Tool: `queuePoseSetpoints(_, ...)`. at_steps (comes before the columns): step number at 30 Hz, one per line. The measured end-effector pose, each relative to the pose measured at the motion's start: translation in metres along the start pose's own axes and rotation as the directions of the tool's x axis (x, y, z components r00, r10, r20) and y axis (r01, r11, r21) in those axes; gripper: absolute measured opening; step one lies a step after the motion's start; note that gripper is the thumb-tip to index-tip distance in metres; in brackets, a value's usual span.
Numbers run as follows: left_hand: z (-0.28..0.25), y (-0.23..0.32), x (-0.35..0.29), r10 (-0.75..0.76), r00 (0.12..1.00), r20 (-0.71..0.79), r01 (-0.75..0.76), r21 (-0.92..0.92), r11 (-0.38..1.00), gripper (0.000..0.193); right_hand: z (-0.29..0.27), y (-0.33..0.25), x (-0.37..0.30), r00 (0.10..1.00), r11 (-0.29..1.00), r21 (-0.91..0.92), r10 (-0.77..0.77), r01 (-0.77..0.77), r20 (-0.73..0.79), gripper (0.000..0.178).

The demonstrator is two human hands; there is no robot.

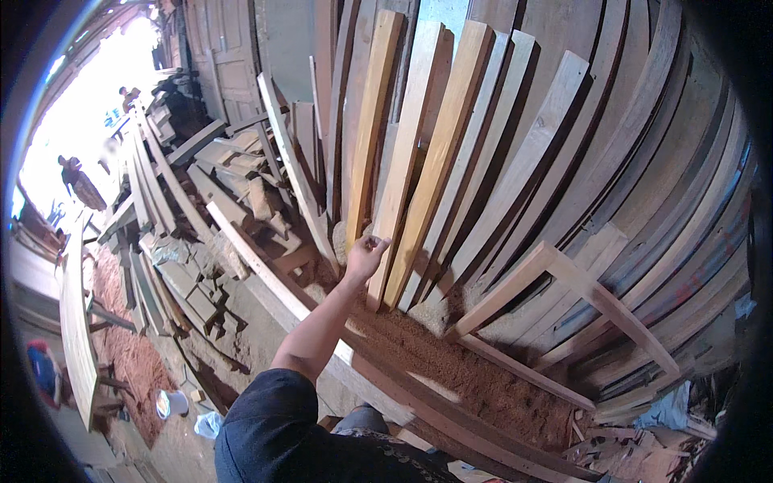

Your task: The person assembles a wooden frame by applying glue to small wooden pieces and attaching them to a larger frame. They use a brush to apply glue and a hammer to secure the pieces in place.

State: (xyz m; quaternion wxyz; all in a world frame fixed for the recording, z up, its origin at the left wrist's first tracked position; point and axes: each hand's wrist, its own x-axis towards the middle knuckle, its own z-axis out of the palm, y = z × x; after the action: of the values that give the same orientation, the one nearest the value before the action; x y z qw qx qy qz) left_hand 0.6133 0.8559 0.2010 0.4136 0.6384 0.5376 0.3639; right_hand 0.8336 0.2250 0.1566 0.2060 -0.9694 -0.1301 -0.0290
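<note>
My left hand [367, 256] reaches forward with its fingers curled closed, in front of the left edge of a pale, squared wooden board [408, 145]. Whether it touches the board, or what sits between its fingers, I cannot make out. Left of that board stands a yellowish timber [377, 105], and to its right another yellowish timber [451, 121]. All three lean upright against the wall, feet near the sawdust. A wider grey-brown plank [547, 121] leans farther right. My right hand is out of view.
A long beam [266, 270] lies between me and the leaning boards. Sawdust [451, 370] covers the ground behind it. A joined wooden frame [596, 302] rests at right. Offcuts [241, 169] are heaped at left. A white bucket [171, 404] stands lower left; people are in the bright background.
</note>
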Motion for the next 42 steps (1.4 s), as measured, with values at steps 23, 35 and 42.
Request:
queuePoseSetpoints(23,0.148,0.023,0.164,0.569,0.822,0.000,-0.541,0.309,0.782,0.071,-0.104,0.170,-0.303,0.553,0.555,-0.180,0.634,-0.812,-0.541,0.033)
queuePoseSetpoints(35,0.163,0.025,0.181,0.424,0.902,-0.084,-0.389,0.270,0.881,0.104,0.020,0.178,-0.436,-0.176,-0.163,0.154,0.981,-0.975,-0.076,0.034)
queuePoseSetpoints(42,0.167,0.027,0.174,0.455,0.887,-0.082,-0.410,0.315,0.856,0.090,0.016,0.169,-0.474,-0.010,-0.010,-0.041,1.000,-0.999,-0.005,0.031)
